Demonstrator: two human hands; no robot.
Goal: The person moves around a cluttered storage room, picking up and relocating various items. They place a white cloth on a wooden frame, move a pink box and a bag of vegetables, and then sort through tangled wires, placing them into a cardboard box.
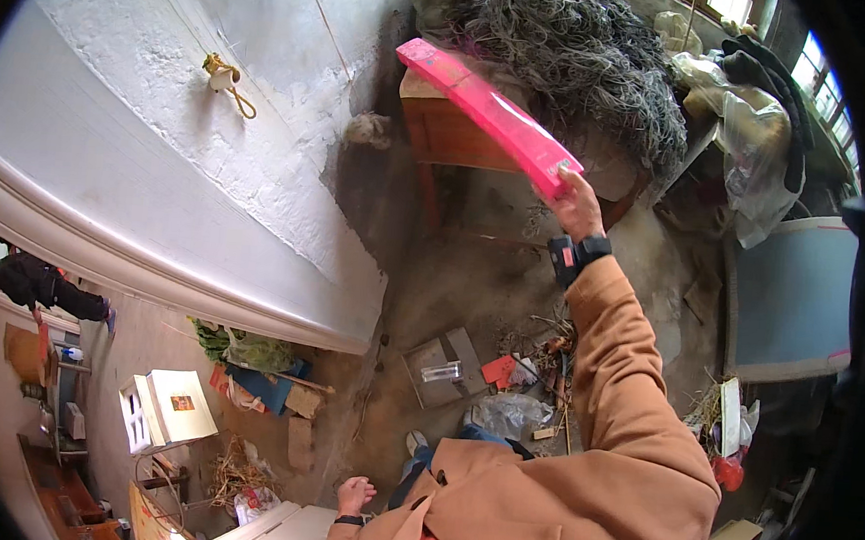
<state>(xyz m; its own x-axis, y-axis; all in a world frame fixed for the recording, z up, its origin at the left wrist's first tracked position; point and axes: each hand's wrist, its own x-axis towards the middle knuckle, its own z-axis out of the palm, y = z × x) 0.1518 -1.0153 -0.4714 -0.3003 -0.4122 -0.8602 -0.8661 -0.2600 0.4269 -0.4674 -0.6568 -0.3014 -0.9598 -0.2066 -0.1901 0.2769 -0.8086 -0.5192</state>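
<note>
A long, flat pink box (489,112) is held by one end in my right hand (576,205), with the arm stretched forward. Its far end reaches over a wooden table (450,132), on which a large heap of grey netting or string (582,62) lies. Low by my body, my left hand (356,496) has its fingers loosely curled; whether anything is in it cannot be made out.
An open grey box (444,369), a clear plastic bag (510,415) and scattered litter lie on the floor near my feet. A grey-blue panel (791,299) stands at right. Beyond the white wall edge at left, another person (48,284) stands in the adjoining space.
</note>
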